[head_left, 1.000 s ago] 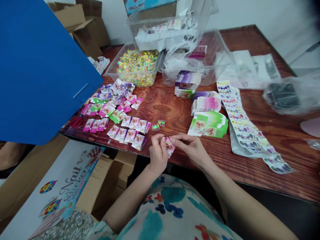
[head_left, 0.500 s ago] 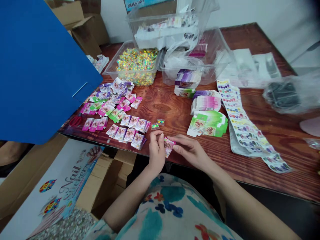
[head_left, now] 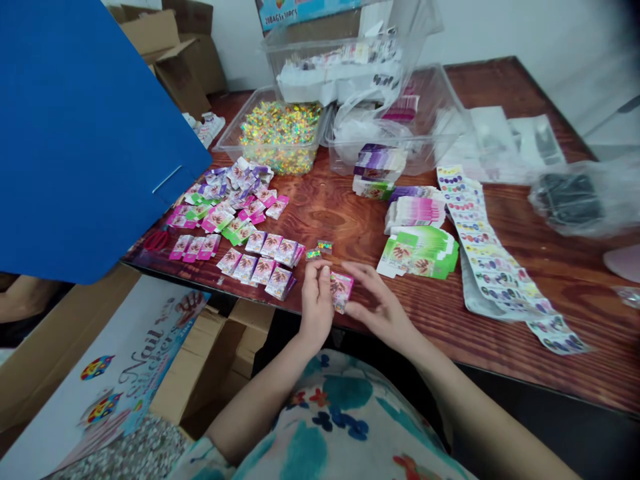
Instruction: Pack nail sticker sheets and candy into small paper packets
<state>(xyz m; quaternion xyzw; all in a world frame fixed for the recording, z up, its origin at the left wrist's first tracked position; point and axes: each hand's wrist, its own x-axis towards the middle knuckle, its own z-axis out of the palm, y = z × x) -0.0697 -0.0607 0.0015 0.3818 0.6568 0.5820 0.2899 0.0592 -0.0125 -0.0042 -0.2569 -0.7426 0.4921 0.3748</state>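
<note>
My left hand (head_left: 317, 303) is closed on a small pink printed box (head_left: 341, 291) at the table's front edge. Beside the box's right side is my right hand (head_left: 383, 303), its thumb and fingers spread apart. The thumb tip lies close to the box's lower corner; whether it touches cannot be made out. Just beyond my left hand lie two small glittery sachets (head_left: 325, 247). Rows of small filled boxes (head_left: 263, 270) sit to the left, with a heap of more boxes (head_left: 235, 193) behind them.
Flat green cartons (head_left: 423, 250), pink cartons (head_left: 415, 212) and a long sticker strip (head_left: 493, 253) lie to the right. Behind stand a tub of glittery sachets (head_left: 270, 160) and other clear tubs. A blue panel (head_left: 90, 147) covers the left; red scissors (head_left: 156, 240) lie near it.
My right fingers have spread away from the pink box, and more of its front shows. My left hand keeps its hold. The whole view has shifted slightly.
</note>
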